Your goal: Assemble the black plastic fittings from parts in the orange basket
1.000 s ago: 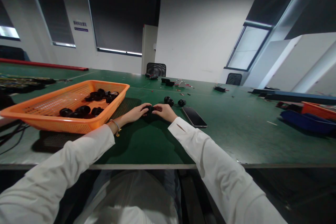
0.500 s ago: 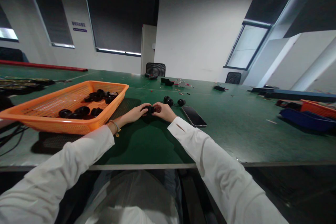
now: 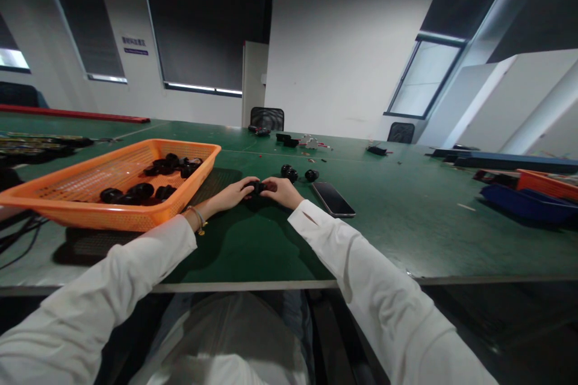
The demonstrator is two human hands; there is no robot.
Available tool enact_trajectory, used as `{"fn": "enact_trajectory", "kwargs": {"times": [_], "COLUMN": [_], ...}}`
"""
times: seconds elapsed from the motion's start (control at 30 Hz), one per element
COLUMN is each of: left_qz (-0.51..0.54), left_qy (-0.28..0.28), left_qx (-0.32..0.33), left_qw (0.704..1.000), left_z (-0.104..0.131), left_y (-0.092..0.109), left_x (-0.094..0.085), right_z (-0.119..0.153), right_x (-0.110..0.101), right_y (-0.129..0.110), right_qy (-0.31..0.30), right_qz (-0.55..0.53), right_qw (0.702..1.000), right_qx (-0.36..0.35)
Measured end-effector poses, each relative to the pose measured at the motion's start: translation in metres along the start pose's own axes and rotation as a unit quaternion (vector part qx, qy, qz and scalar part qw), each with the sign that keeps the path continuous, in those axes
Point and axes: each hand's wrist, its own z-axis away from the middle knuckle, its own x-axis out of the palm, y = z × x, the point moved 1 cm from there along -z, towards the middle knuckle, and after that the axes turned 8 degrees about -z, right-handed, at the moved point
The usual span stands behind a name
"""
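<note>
Seated at a green table [image 3: 253, 252], I worked a small black part [image 3: 256, 187] between both hands, out in front of me; whether it touched the tabletop I could not tell. My left hand [image 3: 235, 196] pinched it from the left, thumb and fingers closed on its side, while my right hand [image 3: 283, 191] held its other end in bunched fingertips. The change over the last moments was slight: my right fingers had risen a little, then settled lower against the part, while my left hand kept its place. That suggested a small turn or adjustment of the piece, though the detail was too dark to confirm, and the handling seemed unfinished, the part being in my grasp throughout. To my left stood an orange basket [image 3: 117, 218], its black fittings [image 3: 141, 191] lying in two loose groups. Beyond my right hand sat a cluster of round black pieces [image 3: 291, 175], with a lone round piece [image 3: 311, 175] just beside it, near a dark-screened phone [image 3: 334, 200]. None of these had shifted on the table, so the visible change was confined to my fingers.
</note>
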Motion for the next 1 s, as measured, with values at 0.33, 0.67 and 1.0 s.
{"fn": "enact_trajectory", "kwargs": {"times": [0.33,0.67,1.0], "left_qz": [0.01,0.012,-0.012], "left_qy": [-0.003,-0.005,-0.002], "left_qx": [-0.022,-0.027,-0.006], "left_qw": [1.0,1.0,1.0], "left_z": [0.003,0.004,0.003], "left_y": [0.012,0.015,0.011], "left_x": [-0.001,-0.001,-0.001], "right_z": [-0.001,0.0,0.0], "right_x": [0.0,0.001,0.001], "right_y": [-0.001,-0.001,-0.001], "right_qy": [0.0,-0.021,-0.015], "right_qz": [0.037,0.047,0.038], "right_qw": [0.999,0.999,0.999], "right_qx": [-0.003,0.008,-0.006]}}
